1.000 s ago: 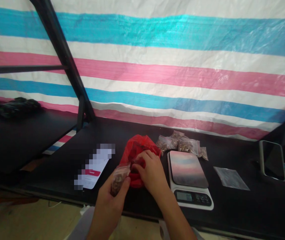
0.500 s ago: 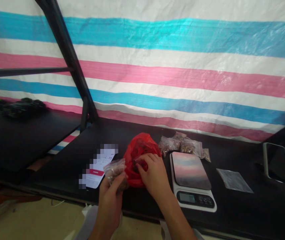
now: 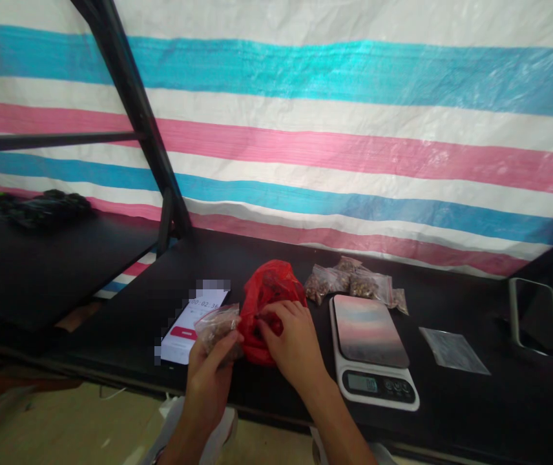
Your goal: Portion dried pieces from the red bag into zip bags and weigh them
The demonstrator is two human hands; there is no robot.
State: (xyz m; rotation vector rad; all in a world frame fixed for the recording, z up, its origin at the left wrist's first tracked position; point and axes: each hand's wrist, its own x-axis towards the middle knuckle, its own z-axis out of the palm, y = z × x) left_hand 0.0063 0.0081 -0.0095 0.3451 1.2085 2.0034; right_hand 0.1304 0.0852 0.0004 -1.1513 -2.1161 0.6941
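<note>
A small clear zip bag (image 3: 218, 326) with brown contents is gripped in my left hand (image 3: 211, 371), thumb pressed on its front. Just to its right stands an open red plastic bag (image 3: 276, 284), dark inside. My right hand (image 3: 293, 336) reaches over the mouth of the red bag, thumb and fingers curled together. Whatever sits between those fingertips is too small to make out. A digital scale (image 3: 373, 336) lies to the right of the red bag, its plate bare and its display lit.
Several filled zip bags (image 3: 354, 281) are piled behind the scale. An empty zip bag (image 3: 455, 350) lies flat to the right. A phone with a running timer (image 3: 184, 332) is on the left, another phone (image 3: 535, 316) far right. A striped sheet (image 3: 329, 148) hangs behind the black table (image 3: 126, 329).
My left hand has shifted slightly left with the zip bag, partly covering the timer phone. My right hand has moved a little left over the red bag, and its fingers have curled.
</note>
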